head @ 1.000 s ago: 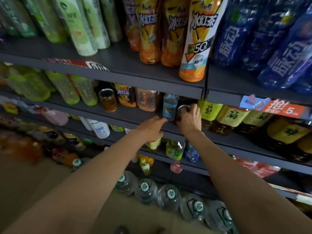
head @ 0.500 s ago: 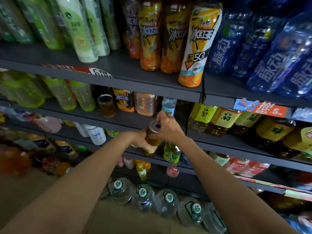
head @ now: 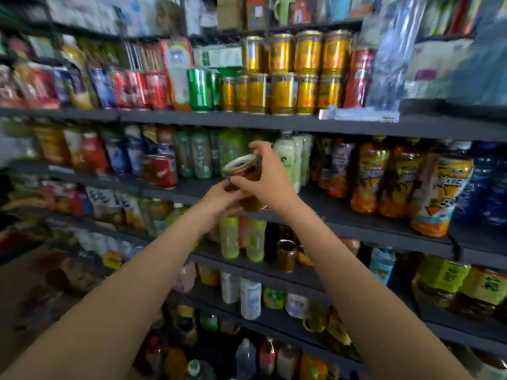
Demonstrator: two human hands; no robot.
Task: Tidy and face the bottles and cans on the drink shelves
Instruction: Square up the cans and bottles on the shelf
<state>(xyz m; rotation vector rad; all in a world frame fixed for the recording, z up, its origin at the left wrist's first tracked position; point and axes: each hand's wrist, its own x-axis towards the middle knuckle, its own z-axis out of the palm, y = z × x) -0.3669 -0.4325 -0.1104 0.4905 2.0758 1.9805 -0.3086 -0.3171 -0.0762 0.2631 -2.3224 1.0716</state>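
Note:
Both my hands hold a gold-brown can (head: 242, 171) in front of the drink shelves, tilted with its top facing left and up. My right hand (head: 270, 182) grips its upper side, thumb and fingers curled round the rim. From below, my left hand (head: 222, 200) cups and grips the can's lower end, which it hides. A stack of matching gold cans (head: 296, 75) stands on the upper shelf (head: 219, 120), above the hands. Another gold-brown can (head: 286, 255) stands alone two shelves lower.
Green bottles (head: 201, 154) and a red can (head: 160, 170) stand on the shelf behind the hands. Orange iced-tea bottles (head: 439, 193) crowd the right, green cans (head: 200, 89) the upper shelf. Lower shelves hold mixed bottles; water jugs sit near the floor.
The view has swung upward to higher shelves. Both hands have lifted the can from the lower shelf up to the level of the green-bottle shelf.

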